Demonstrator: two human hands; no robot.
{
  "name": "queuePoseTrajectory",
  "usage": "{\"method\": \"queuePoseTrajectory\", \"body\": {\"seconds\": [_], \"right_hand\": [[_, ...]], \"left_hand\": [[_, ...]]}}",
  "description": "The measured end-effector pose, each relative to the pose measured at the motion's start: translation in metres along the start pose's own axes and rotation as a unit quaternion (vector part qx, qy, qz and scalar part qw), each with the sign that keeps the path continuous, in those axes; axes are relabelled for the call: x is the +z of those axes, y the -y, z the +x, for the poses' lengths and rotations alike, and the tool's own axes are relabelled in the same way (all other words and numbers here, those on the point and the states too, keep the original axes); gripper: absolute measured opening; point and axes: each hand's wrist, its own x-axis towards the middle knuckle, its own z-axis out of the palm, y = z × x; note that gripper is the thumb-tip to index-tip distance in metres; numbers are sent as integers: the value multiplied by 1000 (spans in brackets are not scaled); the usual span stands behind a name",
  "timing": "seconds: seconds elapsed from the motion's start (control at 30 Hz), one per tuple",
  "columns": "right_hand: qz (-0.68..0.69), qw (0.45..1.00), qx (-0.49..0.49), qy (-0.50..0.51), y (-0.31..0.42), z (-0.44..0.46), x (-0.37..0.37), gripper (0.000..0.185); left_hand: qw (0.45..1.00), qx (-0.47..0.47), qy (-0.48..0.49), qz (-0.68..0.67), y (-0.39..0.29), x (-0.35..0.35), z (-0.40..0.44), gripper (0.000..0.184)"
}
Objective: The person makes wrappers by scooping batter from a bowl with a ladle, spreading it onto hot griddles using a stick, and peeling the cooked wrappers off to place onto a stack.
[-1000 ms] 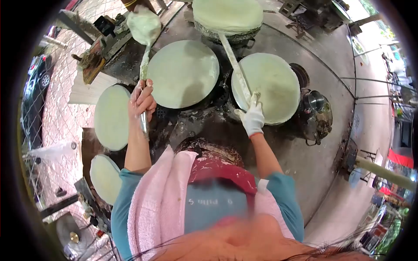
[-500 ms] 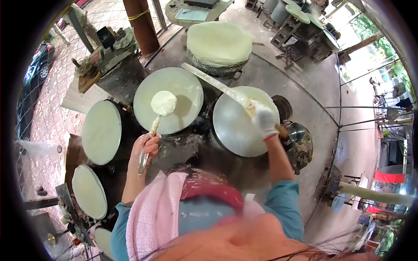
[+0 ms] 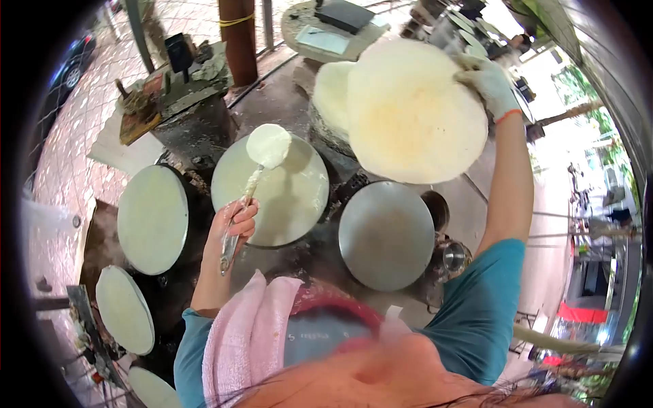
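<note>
My left hand (image 3: 235,223) is closed around the metal handle of a ladle (image 3: 269,146). The ladle's bowl, coated with pale batter, is above a round griddle (image 3: 305,207) covered by a pale, thin layer. My right hand (image 3: 486,83), in a white glove with an orange cuff, grips the edge of a large round crepe (image 3: 416,112). The crepe hangs spread out, its visible face browned toward the middle. Behind its left side is a stack of crepes (image 3: 330,94), partly hidden. Nearer to me sits a bare grey griddle (image 3: 386,234), lightly steaming.
More batter-covered griddles (image 3: 152,219) curve round on my left, one lower griddle (image 3: 124,309) among them. A metal cup (image 3: 455,257) stands right of the bare griddle. A cluttered block (image 3: 183,112) and a brown post (image 3: 238,44) stand at the back left.
My right hand has risen right and away from the griddle, lifting the crepe off it. The long wooden stick it had is out of sight. The ladle stays over the left griddle.
</note>
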Motion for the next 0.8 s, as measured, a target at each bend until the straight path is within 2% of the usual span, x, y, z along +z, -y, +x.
{"method": "queuePoseTrajectory", "body": {"seconds": [0.07, 0.13, 0.2, 0.27, 0.33, 0.5, 0.63, 0.67, 0.73, 0.77, 0.8], "right_hand": [[20, 997, 64, -43, -43, 41, -12, 33], [156, 978, 38, -133, -83, 52, 14, 21], [203, 961, 27, -183, -148, 70, 42, 15], [306, 918, 129, -217, -201, 71, 79, 12], [269, 908, 167, -275, -229, 58, 118, 16], [322, 836, 184, -404, -343, 53, 191, 32], [281, 862, 211, -366, -348, 33, 205, 37], [227, 877, 230, -355, -340, 27, 204, 36], [150, 907, 214, -331, -336, 14, 201, 37], [105, 922, 164, -334, -331, 7, 197, 38], [90, 921, 176, -337, -326, -3, 191, 38]], "left_hand": [[1000, 9, -4, 30, -13, 3, 7, 30], [999, 3, -5, 42, -22, 2, 17, 29], [997, 12, -19, 75, -30, 6, 24, 28], [992, 23, -44, 112, -33, 12, 27, 28], [990, 20, -47, 130, -36, 16, 32, 26], [980, 24, -86, 179, -30, 26, 39, 27], [973, 31, -99, 206, -8, 44, 44, 29], [973, 35, -95, 207, 1, 50, 44, 29], [971, 34, -89, 218, 22, 70, 45, 26], [970, 34, -86, 226, 35, 81, 44, 25], [970, 32, -83, 228, 49, 91, 44, 25]]}}
